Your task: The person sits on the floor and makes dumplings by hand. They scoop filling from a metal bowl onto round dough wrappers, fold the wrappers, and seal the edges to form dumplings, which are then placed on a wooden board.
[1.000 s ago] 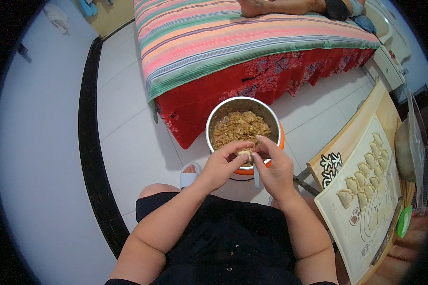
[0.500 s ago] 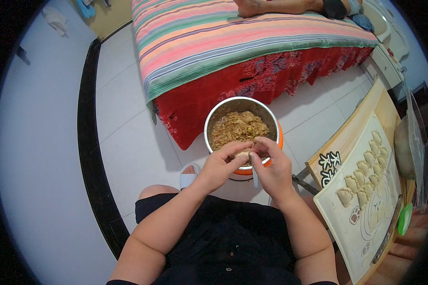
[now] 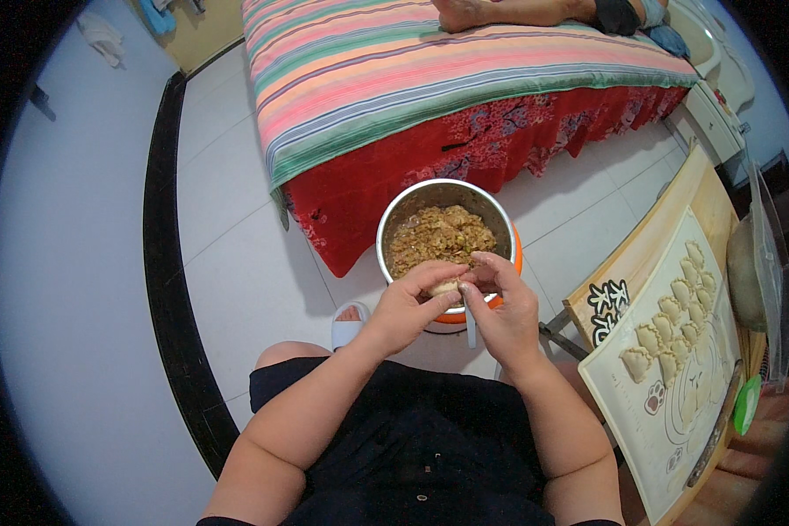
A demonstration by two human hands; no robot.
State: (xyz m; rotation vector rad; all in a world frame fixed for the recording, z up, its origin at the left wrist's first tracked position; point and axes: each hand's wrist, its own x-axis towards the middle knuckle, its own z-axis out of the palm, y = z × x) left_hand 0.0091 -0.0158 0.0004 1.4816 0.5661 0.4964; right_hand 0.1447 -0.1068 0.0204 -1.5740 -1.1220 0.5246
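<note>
A small pale dumpling is held between both hands above the near rim of a metal pot. My left hand is closed around its left side, thumb and fingers pinching it. My right hand grips its right edge between thumb and curled fingers. A thin, light grey handle hangs below the right hand, apparently tucked against the palm; its other end is hidden. Brown minced filling with green bits lies in the pot. The fingers partly cover the dumpling.
At right, a wooden table bears a white mat with rows of shaped dumplings, a dark stick and a green object. Beyond the pot stands a bed with a striped cover; a person's leg rests on it.
The fingers have shifted slightly around the dumpling, and a little more of it shows. The pot, table and arms stay nearly in place.
</note>
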